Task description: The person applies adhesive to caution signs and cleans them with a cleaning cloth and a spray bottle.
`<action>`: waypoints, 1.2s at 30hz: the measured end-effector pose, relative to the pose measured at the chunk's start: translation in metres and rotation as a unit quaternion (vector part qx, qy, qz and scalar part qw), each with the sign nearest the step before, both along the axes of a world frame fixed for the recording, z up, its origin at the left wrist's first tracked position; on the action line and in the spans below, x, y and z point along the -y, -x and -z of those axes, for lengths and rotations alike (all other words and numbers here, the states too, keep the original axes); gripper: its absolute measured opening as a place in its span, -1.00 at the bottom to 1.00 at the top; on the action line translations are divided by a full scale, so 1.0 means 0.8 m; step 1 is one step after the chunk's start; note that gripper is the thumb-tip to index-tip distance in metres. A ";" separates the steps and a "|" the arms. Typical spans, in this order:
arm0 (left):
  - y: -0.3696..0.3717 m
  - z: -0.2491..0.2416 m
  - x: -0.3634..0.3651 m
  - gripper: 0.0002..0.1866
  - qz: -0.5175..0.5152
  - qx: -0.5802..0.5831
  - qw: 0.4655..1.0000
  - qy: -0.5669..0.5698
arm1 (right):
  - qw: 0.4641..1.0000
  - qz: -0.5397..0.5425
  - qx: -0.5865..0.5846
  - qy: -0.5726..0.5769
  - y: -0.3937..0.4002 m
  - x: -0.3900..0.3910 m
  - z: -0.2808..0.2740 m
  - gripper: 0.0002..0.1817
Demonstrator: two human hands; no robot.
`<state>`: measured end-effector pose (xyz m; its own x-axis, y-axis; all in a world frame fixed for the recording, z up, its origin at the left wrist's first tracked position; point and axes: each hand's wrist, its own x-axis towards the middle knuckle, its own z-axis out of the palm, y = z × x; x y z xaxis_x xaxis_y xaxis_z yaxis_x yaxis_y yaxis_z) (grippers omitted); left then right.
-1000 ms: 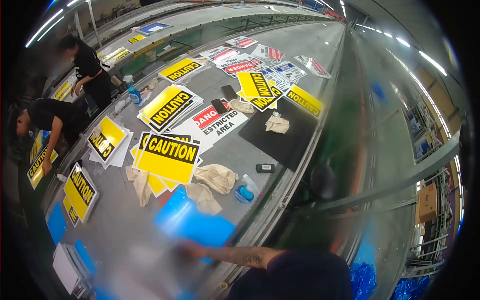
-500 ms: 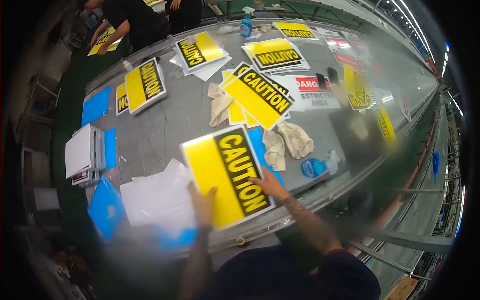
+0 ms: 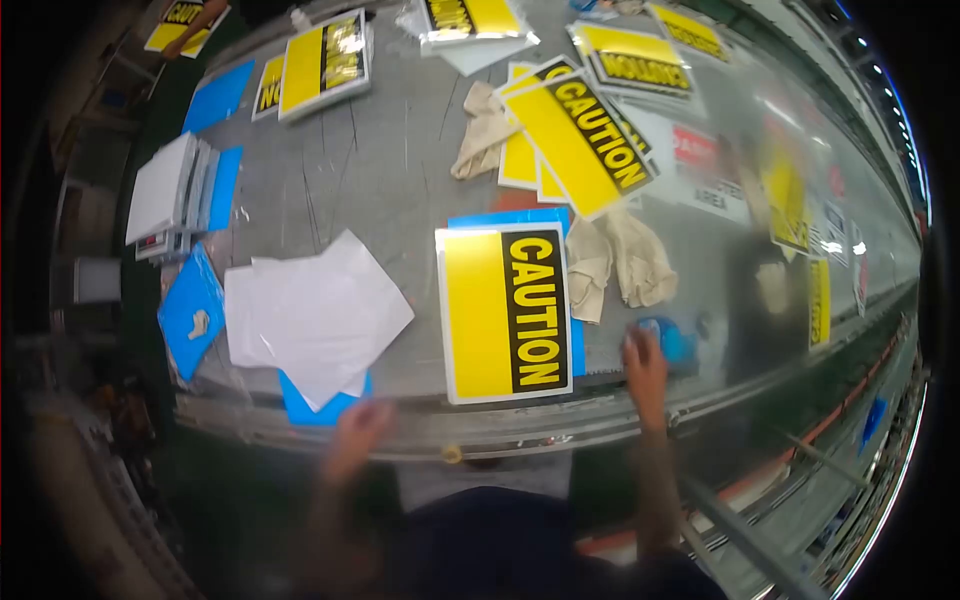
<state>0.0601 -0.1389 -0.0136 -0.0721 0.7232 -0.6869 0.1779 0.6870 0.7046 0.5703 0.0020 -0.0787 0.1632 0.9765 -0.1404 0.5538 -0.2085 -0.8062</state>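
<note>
A yellow and black CAUTION sign (image 3: 480, 315) lies flat near the table's front edge, over a blue sheet (image 3: 578, 345), with neither hand on it. My left hand (image 3: 362, 435), smeared by motion, hovers at the front edge beside the white paper sheets (image 3: 310, 310). To the sign's right, my right hand (image 3: 645, 368) is at a blue spray bottle (image 3: 676, 343) lying on its side. Its fingertips overlap the bottle's left end; I cannot tell whether they grip it. Beige cloth gloves or rags (image 3: 640, 262) lie just behind the bottle.
Fanned CAUTION signs (image 3: 585, 140) lie behind the rags, and another stack (image 3: 325, 70) sits at the back left. A pile of white-topped panels (image 3: 160, 190) stands at the left edge. A person's arm (image 3: 200, 25) holds a sign at far left.
Both hands have let go of the CAUTION sign, which now lies on the table. My right hand has moved right to the blue bottle; my left has drawn back toward me. The view has shifted.
</note>
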 end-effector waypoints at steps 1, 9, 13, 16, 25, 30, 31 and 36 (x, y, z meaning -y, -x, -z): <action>0.006 0.016 0.072 -0.66 0.004 0.079 0.996 0.050 | 0.995 -0.022 -0.073 0.067 -0.023 0.024 0.011 -0.70; -0.065 0.233 0.339 -0.60 -0.028 -0.107 0.932 0.344 | 0.906 0.175 -0.140 0.360 -0.127 0.349 0.139 -0.78; -0.097 0.285 0.303 -0.59 -0.021 -0.144 0.934 0.327 | 0.842 0.165 -0.055 0.511 -0.068 0.392 0.190 -0.74; -0.102 0.306 0.286 -0.57 -0.016 -0.161 0.931 0.328 | 0.824 0.152 -0.049 0.544 -0.044 0.384 0.236 -0.70; -0.107 0.302 0.265 -0.51 -0.022 -0.171 0.925 0.339 | 0.826 0.049 -0.033 0.560 -0.029 0.289 0.317 -0.56; -0.109 0.312 0.258 -0.48 -0.007 -0.178 0.933 0.313 | 0.843 -0.011 -0.025 0.538 -0.027 0.250 0.313 -0.48; -0.109 0.313 0.257 -0.47 -0.002 -0.180 0.935 0.305 | 0.845 -0.023 -0.022 0.533 -0.027 0.245 0.312 -0.46; -0.105 0.332 0.253 -0.42 0.023 -0.197 0.946 0.258 | 0.863 -0.086 -0.009 0.498 -0.022 0.224 0.320 -0.37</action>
<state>0.1443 -0.3415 -0.2789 -0.3724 0.3081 -0.8754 0.3958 0.9059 0.1504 0.5877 -0.1771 -0.3344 0.0162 0.3795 -0.9251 0.6353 -0.7184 -0.2835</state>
